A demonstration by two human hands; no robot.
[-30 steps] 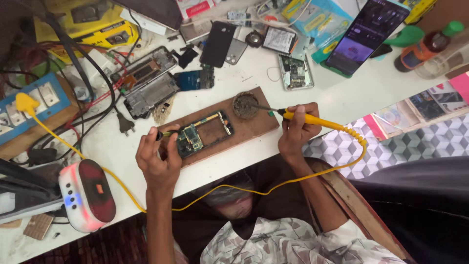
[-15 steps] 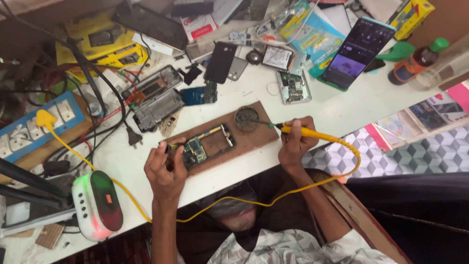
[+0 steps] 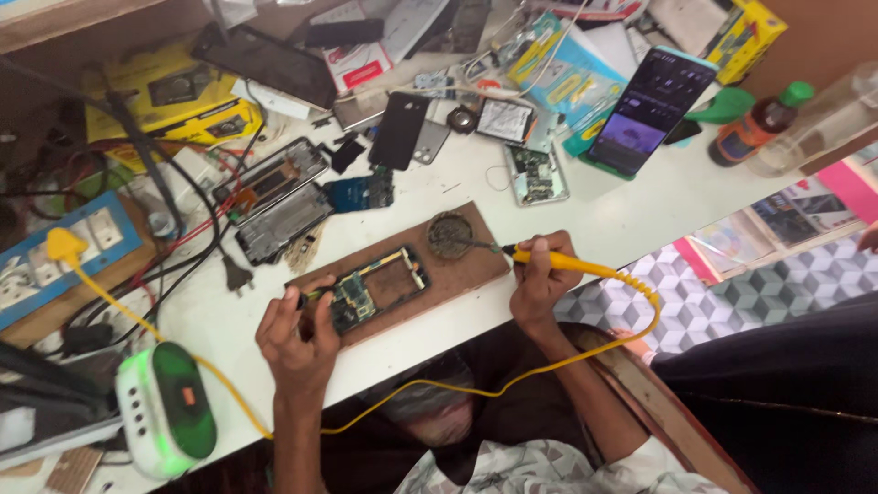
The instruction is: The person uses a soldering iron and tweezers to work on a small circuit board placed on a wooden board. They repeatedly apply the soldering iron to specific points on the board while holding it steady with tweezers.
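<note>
Soldering work, tip now resting in the round tin.
Right hand (image 3: 540, 274) grips the yellow soldering iron (image 3: 572, 264); left hand (image 3: 297, 334) fingers keep pinching the opened phone (image 3: 375, 288) mid-frame, unmoved.

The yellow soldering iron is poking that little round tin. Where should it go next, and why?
Probably a short swing left to the opened phone. The right hand holds the yellow soldering iron with its tip at the round tin on the wooden board, while the left hand steadies the phone's exposed circuit board, seemingly ready for soldering.
</note>
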